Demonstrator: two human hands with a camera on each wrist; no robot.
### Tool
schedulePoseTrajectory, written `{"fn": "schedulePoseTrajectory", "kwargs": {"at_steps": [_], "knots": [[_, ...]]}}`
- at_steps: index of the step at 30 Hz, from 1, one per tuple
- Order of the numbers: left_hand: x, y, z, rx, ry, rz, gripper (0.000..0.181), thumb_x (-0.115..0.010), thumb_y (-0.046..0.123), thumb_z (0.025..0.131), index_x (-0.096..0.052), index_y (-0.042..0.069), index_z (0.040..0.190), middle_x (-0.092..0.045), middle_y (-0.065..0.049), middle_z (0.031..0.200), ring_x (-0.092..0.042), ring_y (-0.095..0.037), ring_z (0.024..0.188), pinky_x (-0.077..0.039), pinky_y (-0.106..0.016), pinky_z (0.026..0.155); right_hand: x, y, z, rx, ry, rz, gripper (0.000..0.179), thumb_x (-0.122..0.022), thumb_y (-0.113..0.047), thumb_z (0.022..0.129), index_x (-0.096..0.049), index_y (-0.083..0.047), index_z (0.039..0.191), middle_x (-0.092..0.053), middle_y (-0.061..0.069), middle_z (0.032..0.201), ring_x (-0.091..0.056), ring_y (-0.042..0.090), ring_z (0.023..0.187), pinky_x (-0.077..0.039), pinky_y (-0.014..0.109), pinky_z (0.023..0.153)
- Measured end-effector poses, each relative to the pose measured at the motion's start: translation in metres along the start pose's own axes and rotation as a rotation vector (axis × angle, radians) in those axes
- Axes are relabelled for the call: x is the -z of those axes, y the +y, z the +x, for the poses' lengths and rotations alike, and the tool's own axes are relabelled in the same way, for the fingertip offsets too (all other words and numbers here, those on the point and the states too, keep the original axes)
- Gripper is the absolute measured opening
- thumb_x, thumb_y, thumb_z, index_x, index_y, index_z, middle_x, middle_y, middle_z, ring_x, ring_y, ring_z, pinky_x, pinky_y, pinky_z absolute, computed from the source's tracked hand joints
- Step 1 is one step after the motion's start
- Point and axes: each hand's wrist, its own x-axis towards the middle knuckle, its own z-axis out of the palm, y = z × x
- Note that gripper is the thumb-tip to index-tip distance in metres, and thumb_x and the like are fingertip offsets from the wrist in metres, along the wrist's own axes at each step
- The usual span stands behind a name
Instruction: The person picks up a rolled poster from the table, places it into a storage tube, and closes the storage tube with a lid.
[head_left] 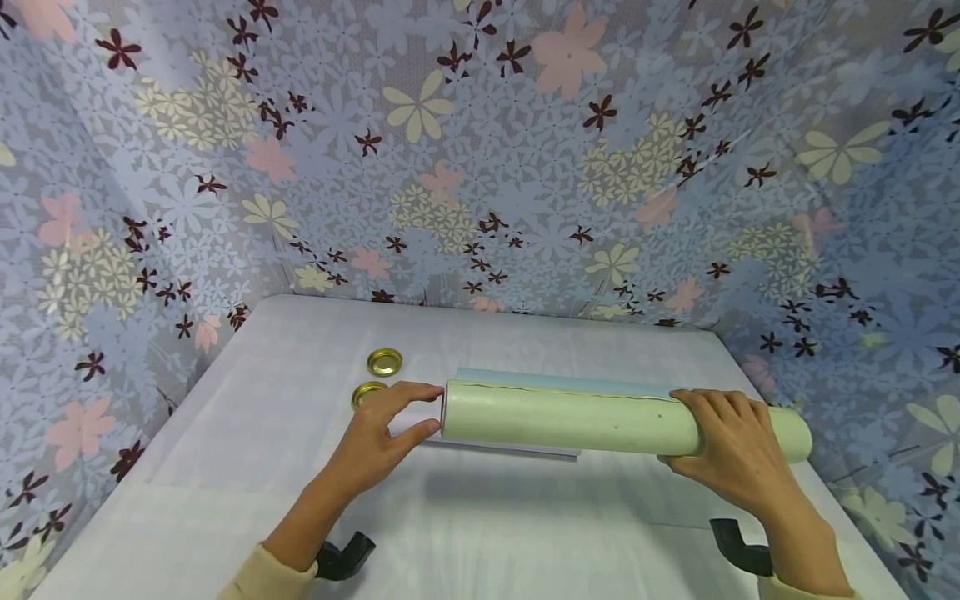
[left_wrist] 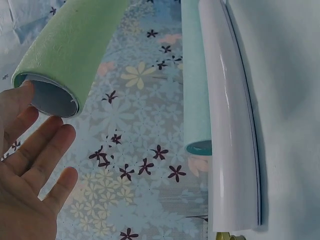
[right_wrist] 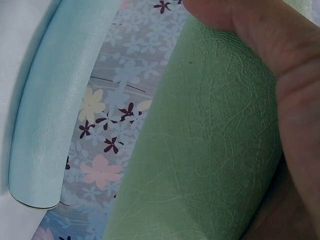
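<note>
A long pale green roll of textured sheet (head_left: 555, 417) lies across the front of me, raised over the table. My right hand (head_left: 738, 458) grips it near its right end, fingers over the top and thumb below. At its hollow left end, my left hand (head_left: 375, 442) has thumb and forefinger spread, fingertips right at the rim. The left wrist view shows that hand's other fingers loosely extended below the opening (left_wrist: 52, 97). Behind the green roll are a light blue roll (left_wrist: 195, 90) and a white roll (left_wrist: 227, 125), both partly hidden in the head view.
Two gold round lids (head_left: 385, 362) are on the white-covered table (head_left: 300, 350), left of the rolls; my left hand partly covers the nearer one. Flowered cloth (head_left: 480, 167) hangs behind the table and along both sides. Black curved pieces (head_left: 348, 557) show beside both wrists.
</note>
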Motion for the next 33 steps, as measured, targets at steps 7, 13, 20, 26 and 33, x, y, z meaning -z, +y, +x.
{"fn": "schedulePoseTrajectory", "kwargs": {"at_steps": [7, 13, 20, 26, 33], "knots": [[-0.0029, 0.0038, 0.0022, -0.041, 0.007, 0.064, 0.042, -0.074, 0.018, 0.081, -0.062, 0.017, 0.121, -0.065, 0.003, 0.119, -0.061, -0.014, 0.111, -0.051, -0.037, 0.091, -0.001, 0.0002, -0.0004, 0.018, 0.018, 0.002, 0.087, -0.089, -0.034, 0.046, -0.054, -0.013, 0.122, -0.058, 0.013, 0.112, -0.047, 0.036, 0.099, -0.031, 0.053, 0.085], [-0.0057, 0.0038, 0.0026, -0.051, 0.004, 0.094, 0.043, -0.076, 0.014, 0.078, -0.062, 0.014, 0.119, -0.066, 0.001, 0.118, -0.061, -0.016, 0.111, -0.052, -0.038, 0.091, -0.0016, 0.0003, -0.0011, 0.018, 0.021, 0.005, 0.087, -0.089, -0.034, 0.045, -0.054, -0.013, 0.122, -0.058, 0.013, 0.112, -0.047, 0.036, 0.099, -0.031, 0.053, 0.084], [-0.0066, 0.0041, 0.0023, -0.062, 0.004, 0.101, 0.043, -0.076, 0.013, 0.077, -0.062, 0.013, 0.118, -0.066, 0.0, 0.117, -0.062, -0.017, 0.11, -0.052, -0.039, 0.091, -0.0022, -0.0001, -0.0023, 0.02, 0.026, 0.003, 0.086, -0.089, -0.034, 0.045, -0.055, -0.013, 0.121, -0.058, 0.013, 0.111, -0.047, 0.036, 0.098, -0.031, 0.053, 0.083], [-0.0064, 0.0045, 0.002, -0.052, 0.0, 0.089, 0.041, -0.076, 0.015, 0.079, -0.063, 0.014, 0.118, -0.066, 0.001, 0.117, -0.061, -0.016, 0.111, -0.051, -0.039, 0.092, -0.0021, 0.0004, -0.003, 0.02, 0.027, 0.002, 0.087, -0.089, -0.034, 0.045, -0.055, -0.012, 0.121, -0.058, 0.013, 0.112, -0.047, 0.036, 0.098, -0.031, 0.054, 0.084], [0.0, 0.0013, 0.0024, -0.046, 0.038, 0.064, 0.042, -0.074, 0.018, 0.08, -0.063, 0.017, 0.12, -0.066, 0.003, 0.119, -0.061, -0.015, 0.112, -0.051, -0.035, 0.093, 0.0009, 0.0014, -0.0026, 0.007, 0.02, -0.001, 0.088, -0.09, -0.033, 0.043, -0.054, -0.012, 0.121, -0.058, 0.015, 0.112, -0.047, 0.037, 0.099, -0.031, 0.056, 0.085]]}}
